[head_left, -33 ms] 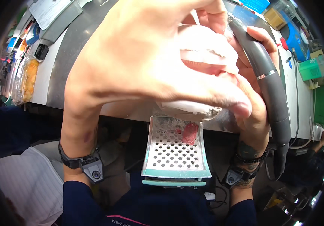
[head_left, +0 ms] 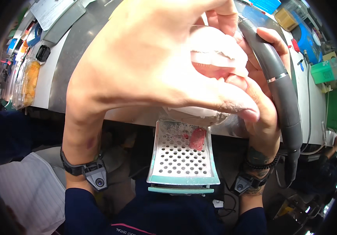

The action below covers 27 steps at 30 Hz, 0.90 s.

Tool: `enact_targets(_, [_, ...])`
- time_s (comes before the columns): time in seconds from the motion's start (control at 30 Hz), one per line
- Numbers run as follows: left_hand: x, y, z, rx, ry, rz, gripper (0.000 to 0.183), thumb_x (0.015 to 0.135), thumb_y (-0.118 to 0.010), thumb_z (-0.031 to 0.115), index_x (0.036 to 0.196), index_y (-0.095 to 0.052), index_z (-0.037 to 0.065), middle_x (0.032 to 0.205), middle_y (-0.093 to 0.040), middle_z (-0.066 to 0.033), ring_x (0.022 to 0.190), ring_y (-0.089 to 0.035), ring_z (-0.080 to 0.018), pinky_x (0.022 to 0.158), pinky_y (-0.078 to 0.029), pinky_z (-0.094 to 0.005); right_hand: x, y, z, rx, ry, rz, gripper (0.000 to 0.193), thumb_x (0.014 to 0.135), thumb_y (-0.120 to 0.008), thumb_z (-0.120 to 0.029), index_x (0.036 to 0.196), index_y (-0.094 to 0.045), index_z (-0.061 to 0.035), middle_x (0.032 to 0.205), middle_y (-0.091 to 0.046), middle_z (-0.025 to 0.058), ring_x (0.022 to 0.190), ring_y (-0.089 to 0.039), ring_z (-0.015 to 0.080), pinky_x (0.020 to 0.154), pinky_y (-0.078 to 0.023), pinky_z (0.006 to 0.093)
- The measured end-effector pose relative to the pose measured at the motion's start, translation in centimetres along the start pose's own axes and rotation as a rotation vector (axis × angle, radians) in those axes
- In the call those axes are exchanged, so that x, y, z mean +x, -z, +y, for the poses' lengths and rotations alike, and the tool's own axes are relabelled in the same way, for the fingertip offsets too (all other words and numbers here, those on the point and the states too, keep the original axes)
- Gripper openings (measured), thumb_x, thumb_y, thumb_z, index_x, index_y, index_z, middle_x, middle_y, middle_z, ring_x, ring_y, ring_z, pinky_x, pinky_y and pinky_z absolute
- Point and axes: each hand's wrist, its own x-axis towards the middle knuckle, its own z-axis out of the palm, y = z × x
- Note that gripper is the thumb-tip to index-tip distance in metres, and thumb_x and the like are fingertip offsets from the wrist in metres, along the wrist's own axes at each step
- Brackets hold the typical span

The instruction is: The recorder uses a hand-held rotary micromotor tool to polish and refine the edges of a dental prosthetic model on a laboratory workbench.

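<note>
A white plaster dental model [head_left: 217, 41] with pink gum-coloured material is close to the camera, brightly lit and partly washed out. My left hand [head_left: 137, 66] is closed around it, with the thumb across its near side and fingers over the far side. My right hand [head_left: 261, 100] supports the model from the right. A dark grey rotary handpiece [head_left: 283, 94] also rests in that hand, lying along it with a finger behind. The handpiece's working tip cannot be made out. Much of the model is hidden behind my left hand.
Below the model, a perforated tray [head_left: 182, 166] with a turquoise rim juts from the bench edge, holding a pink lump [head_left: 197, 139] and white dust. A clear bag of yellow food [head_left: 30, 82] sits left. At right are a green container [head_left: 325, 72] and a hanging cable [head_left: 308, 102].
My left hand has shifted very slightly left, and the model has turned or shifted a little with it. The right hand and handpiece look unchanged.
</note>
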Motion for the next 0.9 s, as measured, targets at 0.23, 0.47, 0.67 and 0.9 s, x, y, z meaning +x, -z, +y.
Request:
enact_targets(0.23, [-0.2, 0.2, 0.0, 0.023, 0.004, 0.007, 0.046, 0.078, -0.071, 0.028, 0.102, -0.058, -0.009, 0.108, -0.057, -0.0249, 0.103, -0.059, -0.0290, 0.088, -0.048, -0.0388, 1.7, -3.3, -1.4, -0.026, 0.520, -0.294, 0.064, 0.083, -0.064, -0.010, 0.135, -0.027, -0.0014, 0.133, -0.045, 0.0251, 0.122, -0.049, 0.0315, 0.105, -0.037, 0.0426])
enact_targets(0.47, [-0.5, 0.5, 0.3, 0.048, 0.001, 0.001, 0.045, 0.077, -0.073, 0.028, 0.100, -0.058, -0.008, 0.106, -0.057, -0.0237, 0.101, -0.059, -0.0279, 0.086, -0.049, -0.0379, 0.9, -3.5, -0.9, -0.156, 0.518, -0.102, 0.075, 0.076, -0.071, -0.020, 0.135, -0.026, -0.0063, 0.136, -0.041, 0.0271, 0.130, -0.039, 0.0359, 0.107, -0.034, 0.0447])
enact_targets(0.67, [-0.8, 1.2, 1.2, 0.069, -0.006, 0.002, 0.045, 0.075, -0.074, 0.027, 0.098, -0.058, -0.008, 0.105, -0.057, -0.0226, 0.099, -0.060, -0.0270, 0.085, -0.049, -0.0372, 0.5, -4.4, -0.6, -0.075, 0.568, -0.112, 0.093, 0.065, -0.084, -0.019, 0.135, -0.023, -0.0153, 0.143, -0.031, 0.0270, 0.131, -0.035, 0.0372, 0.106, -0.035, 0.0504])
enact_targets(0.9, [-0.5, 0.7, 1.2, 0.078, -0.004, -0.009, 0.044, 0.074, -0.076, 0.026, 0.096, -0.058, -0.007, 0.103, -0.058, -0.0214, 0.098, -0.060, -0.0259, 0.083, -0.050, -0.0363, 0.5, -3.8, -0.5, -0.174, 0.559, -0.106, 0.090, 0.067, -0.081, -0.012, 0.134, -0.021, -0.0089, 0.138, -0.035, 0.0227, 0.128, -0.041, 0.0322, 0.103, -0.040, 0.0445])
